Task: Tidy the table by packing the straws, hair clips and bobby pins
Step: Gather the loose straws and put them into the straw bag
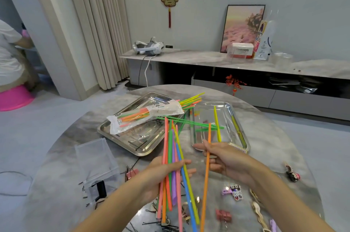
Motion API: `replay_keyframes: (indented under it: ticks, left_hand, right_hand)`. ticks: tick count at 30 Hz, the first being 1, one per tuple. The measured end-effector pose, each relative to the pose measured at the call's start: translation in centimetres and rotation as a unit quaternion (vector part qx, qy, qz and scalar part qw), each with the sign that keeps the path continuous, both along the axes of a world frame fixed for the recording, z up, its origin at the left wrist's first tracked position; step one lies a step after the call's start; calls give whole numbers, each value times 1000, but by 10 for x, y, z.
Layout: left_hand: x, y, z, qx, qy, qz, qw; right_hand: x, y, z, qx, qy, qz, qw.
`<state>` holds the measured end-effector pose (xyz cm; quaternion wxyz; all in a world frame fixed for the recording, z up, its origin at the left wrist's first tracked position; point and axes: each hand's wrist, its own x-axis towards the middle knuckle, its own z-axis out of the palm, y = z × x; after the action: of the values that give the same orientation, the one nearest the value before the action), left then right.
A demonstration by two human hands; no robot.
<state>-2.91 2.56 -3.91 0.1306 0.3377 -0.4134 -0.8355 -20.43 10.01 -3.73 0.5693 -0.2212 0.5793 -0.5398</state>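
Left hand [151, 176]: lower centre, fingers and thumb curled round a bundle of straws [186, 193] in many colours.
Right hand [227, 157]: beside it, thumb and fingers pinching one orange straw [205, 184].
Loose straws [189, 122]: green and yellow, lying across the left tray [117, 140] and right tray [208, 112], mid-frame.
Straw bag [147, 116]: on the left tray, straws poking out its far end.
Hair clips [235, 192]: lower right, on the tabletop [274, 146].
Bobby pins [168, 229]: scattered along the bottom edge.

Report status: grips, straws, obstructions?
Left grip holds mixed straw bundle. Right grip pinches one orange straw. Green straws loose across right tray; straw bag on left tray. No obstruction seen.
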Motion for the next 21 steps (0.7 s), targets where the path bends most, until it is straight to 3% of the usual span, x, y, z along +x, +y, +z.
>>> replay_keyframes:
  ticks: [3,6,14,17,21]
  left_hand:
    - [-1,9,2,-47,-35,-45,997]
    - [-2,21,3,-22,-15,-81,996]
    - [-10,27,2,-66,6,-50,997]
    - [-17,17,0,-122,5,-57,991]
    - [-39,1,2,-279,5,-34,960]
  right_hand:
    - [6,-2,-4,-2,4,45,999]
    - [10,-3,-9,-5,47,90,995]
    - [13,-9,-15,-87,210,28,973]
    - [15,-10,-7,-108,230,18,967]
    - [10,-13,15,-149,193,54,968]
